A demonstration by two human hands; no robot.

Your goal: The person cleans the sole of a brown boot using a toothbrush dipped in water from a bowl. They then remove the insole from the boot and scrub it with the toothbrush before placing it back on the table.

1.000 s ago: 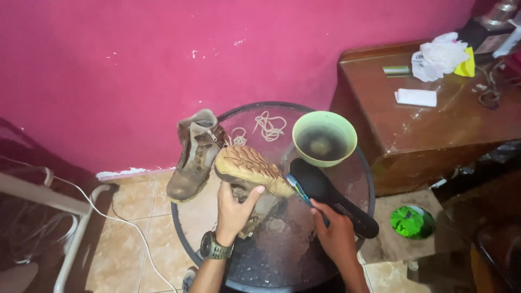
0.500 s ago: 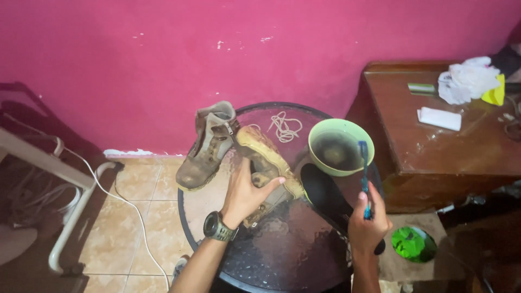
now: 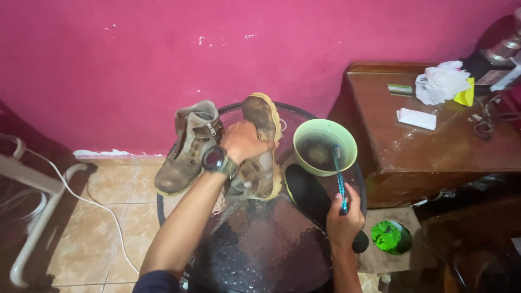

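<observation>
On round glass table (image 3: 255, 255), two muddy boots (image 3: 187, 146), one green bowl (image 3: 324, 145), one blue toothbrush (image 3: 340, 178)

On the round table (image 3: 260, 255), the bowl (image 3: 325, 146) sits at about two o'clock, with the toothbrush (image 3: 339, 179) dipping into it from the right hand (image 3: 343, 222) at four o'clock. The insole (image 3: 309, 198) lies just left of that hand, below the bowl. At twelve o'clock the left hand (image 3: 244, 142) rests on one boot (image 3: 260, 149), a second boot (image 3: 187, 146) stands at ten o'clock over the table's edge, and the wooden cabinet (image 3: 434, 141) stands off the table at three o'clock, carrying crumpled paper (image 3: 442, 81).
</observation>
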